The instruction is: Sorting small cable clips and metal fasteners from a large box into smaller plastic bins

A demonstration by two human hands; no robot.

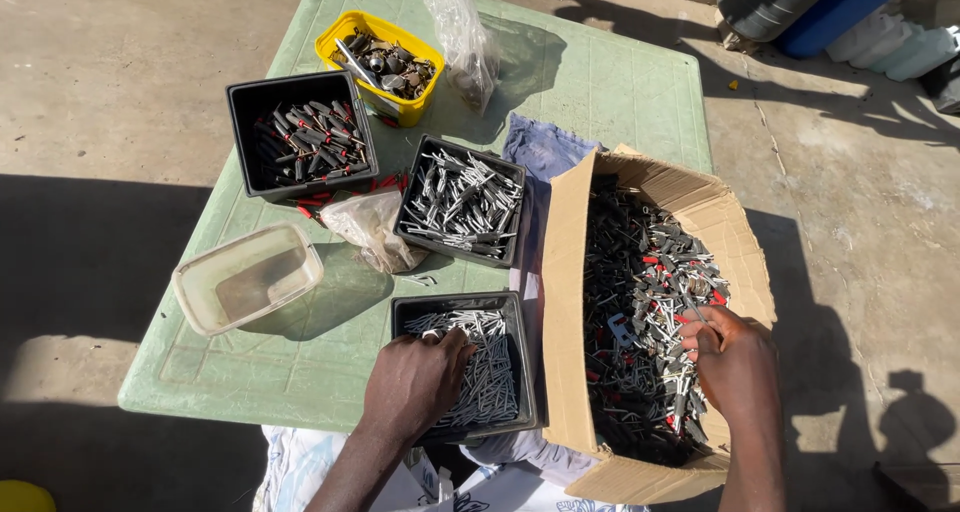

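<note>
My left hand (pixel 415 377) rests palm down on silver metal pins in the near black tray (pixel 520 317), fingers bent over them. Over the open cardboard box (pixel 560 272), my right hand (pixel 735 357) pinches a small metal piece among mixed grey, black and red parts. Whether the left hand grips any pins is hidden.
On the green plastic table (pixel 600 82) stand a second black tray of silver pins (pixel 460 204), a black tray of dark and red parts (pixel 303 137), a yellow tub (pixel 378 67), an empty clear container (pixel 247 277), plastic bags and a blue cloth. Jugs stand at the far right.
</note>
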